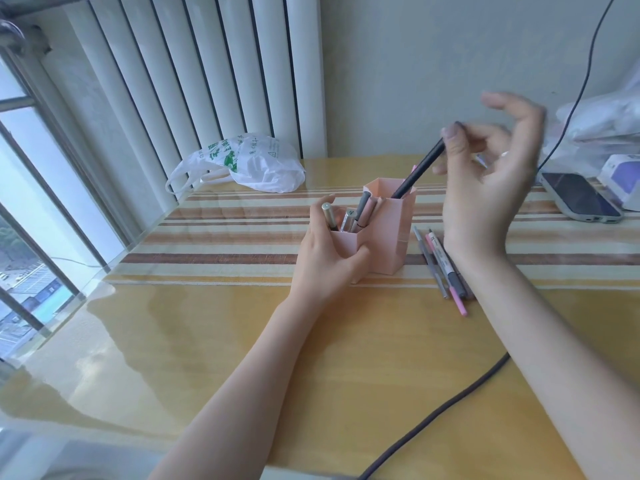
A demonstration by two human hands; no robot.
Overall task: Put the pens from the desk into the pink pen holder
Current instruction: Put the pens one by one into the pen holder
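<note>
Pink pen holder [388, 237]: left hand [325, 258] gripping its low compartment, steadying it; right hand [485, 174] fingers [453, 140] pinching black pen [419, 171], tilting its tip into the tall compartment; remaining pens [441, 265] lying on counter [242, 341] beside

Desk front [242, 341] free (cable [433, 420] crosses right).

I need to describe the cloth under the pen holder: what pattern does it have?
Horizontal stripes of brown, cream and yellow on the cloth, seen in the head view.
</note>
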